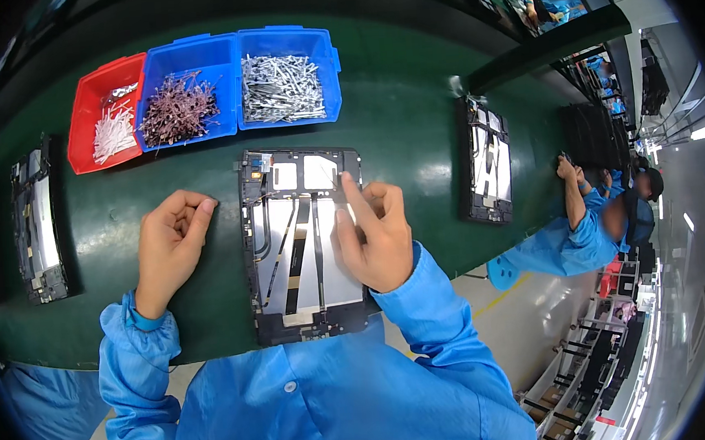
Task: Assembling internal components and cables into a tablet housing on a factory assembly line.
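An opened tablet-like device (343,282) lies in front of me, its silver plates, black flat cables and thin wires exposed. My right hand (378,239) rests over its right side. The index finger is stretched out and touches the upper right of the frame, with the thumb apart and the other fingers curled. To the left of the device, my left hand (170,247) is closed in a pinch just above the table. A tiny dark bit shows at its fingertips, too small to name.
Beyond the device stand a red bin (82,145) of white strips and two blue bins, one with brownish wired parts (177,110), one with silvery pieces (282,86). Similar opened devices lie at left (44,217) and right (487,161) on the green table (409,151). A co-worker (578,233) sits at right.
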Demonstrator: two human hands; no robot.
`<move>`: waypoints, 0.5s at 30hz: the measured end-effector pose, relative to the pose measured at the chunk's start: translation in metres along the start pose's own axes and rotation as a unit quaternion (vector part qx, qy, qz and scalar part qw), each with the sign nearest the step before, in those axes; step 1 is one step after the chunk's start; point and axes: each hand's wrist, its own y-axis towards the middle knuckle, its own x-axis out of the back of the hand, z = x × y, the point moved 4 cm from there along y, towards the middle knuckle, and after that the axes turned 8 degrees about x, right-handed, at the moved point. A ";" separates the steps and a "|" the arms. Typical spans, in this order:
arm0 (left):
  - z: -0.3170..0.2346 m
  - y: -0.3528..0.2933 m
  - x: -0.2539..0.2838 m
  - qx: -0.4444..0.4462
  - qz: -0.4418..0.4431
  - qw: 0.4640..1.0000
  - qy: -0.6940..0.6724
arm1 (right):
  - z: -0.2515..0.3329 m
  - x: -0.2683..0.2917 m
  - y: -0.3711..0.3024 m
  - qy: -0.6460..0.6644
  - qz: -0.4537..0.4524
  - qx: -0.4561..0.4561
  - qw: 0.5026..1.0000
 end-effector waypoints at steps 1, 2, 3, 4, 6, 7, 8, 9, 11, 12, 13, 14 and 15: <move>0.001 -0.001 0.000 0.004 0.000 1.000 -0.002 | -0.002 0.002 -0.002 0.004 -0.020 0.015 1.000; 0.001 -0.001 0.001 0.006 -0.003 1.000 -0.001 | -0.004 0.005 -0.003 0.008 -0.039 0.030 0.999; -0.001 -0.001 0.000 0.005 0.000 1.000 -0.002 | -0.004 0.008 -0.001 0.004 -0.053 0.039 0.998; -0.002 -0.001 0.000 0.004 0.003 1.000 -0.002 | -0.006 0.009 -0.001 0.006 -0.051 0.040 0.998; -0.001 -0.002 0.000 0.000 0.000 1.000 -0.002 | -0.008 0.013 -0.002 -0.006 -0.065 0.040 0.997; -0.001 -0.001 -0.001 -0.007 0.001 1.000 -0.003 | -0.010 0.013 -0.002 -0.008 -0.075 0.038 0.996; 0.000 -0.001 0.000 -0.005 0.000 1.000 -0.003 | -0.010 0.013 -0.002 -0.006 -0.073 0.039 0.997; 0.000 -0.001 0.000 -0.008 0.000 1.000 0.003 | -0.011 0.013 -0.001 -0.002 -0.067 0.038 0.997; 0.001 -0.001 0.001 -0.009 -0.001 1.000 0.008 | -0.011 0.012 0.000 0.003 -0.060 0.037 0.998; 0.001 -0.001 0.001 -0.012 -0.002 1.000 0.008 | -0.011 0.012 0.001 0.001 -0.053 0.029 0.998; 0.001 -0.001 0.001 -0.015 -0.003 1.000 0.009 | -0.011 0.011 0.001 -0.002 -0.047 0.020 0.999; 0.001 -0.001 0.001 -0.014 -0.004 1.000 0.009 | -0.011 0.011 0.002 -0.002 -0.046 0.021 0.999; 0.001 0.000 0.001 -0.015 -0.005 1.000 0.014 | -0.011 0.011 0.003 -0.003 -0.049 0.026 0.998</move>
